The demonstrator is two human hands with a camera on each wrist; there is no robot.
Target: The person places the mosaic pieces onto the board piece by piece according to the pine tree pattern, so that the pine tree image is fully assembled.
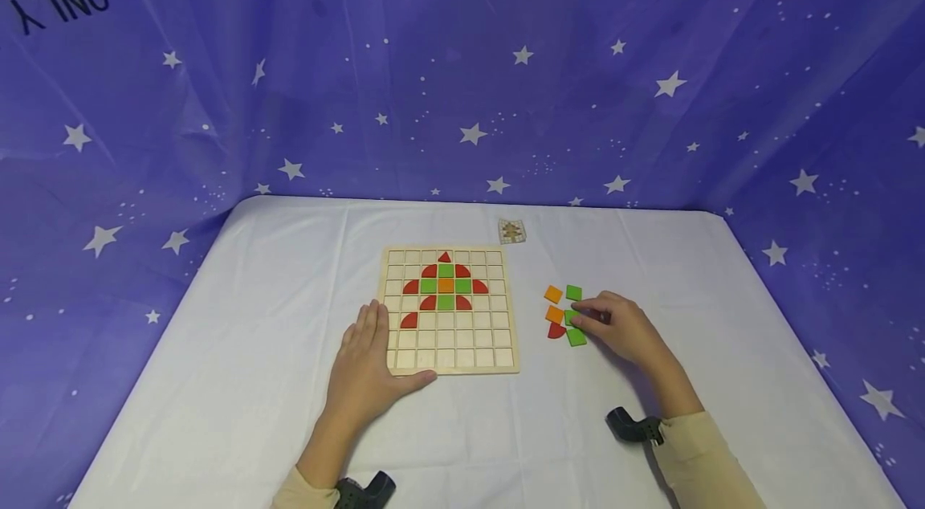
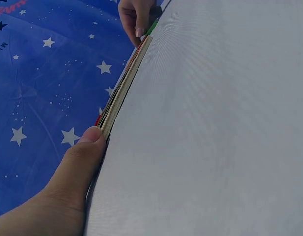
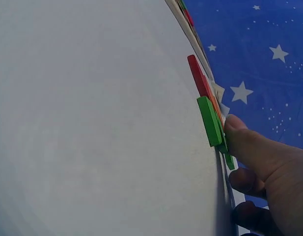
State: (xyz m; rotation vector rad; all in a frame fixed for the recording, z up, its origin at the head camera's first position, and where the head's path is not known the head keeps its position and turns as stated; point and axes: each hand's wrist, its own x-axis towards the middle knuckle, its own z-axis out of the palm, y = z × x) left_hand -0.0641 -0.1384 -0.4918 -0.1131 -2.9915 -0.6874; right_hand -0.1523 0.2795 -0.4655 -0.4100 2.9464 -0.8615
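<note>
A wooden grid board (image 1: 452,339) lies on the table, with red, green and orange pieces set in its cells. My left hand (image 1: 364,376) rests at the board's near-left corner, its fingers along the left edge and thumb on the near edge. In the left wrist view the thumb (image 2: 85,152) touches the board's side (image 2: 123,91). To the right, my right hand (image 1: 627,330) pinches a green square tile (image 1: 568,318) between thumb and fingers, among loose pieces. The right wrist view shows the thumb (image 3: 249,140) by the green tiles; the fingertips' contact is partly hidden.
Around the right hand lie orange squares (image 1: 552,295), another green square (image 1: 576,337) and a red quarter-circle (image 1: 556,331). A small pattern card (image 1: 512,231) lies behind the board. A starry purple curtain (image 1: 405,148) borders the white table (image 1: 238,332).
</note>
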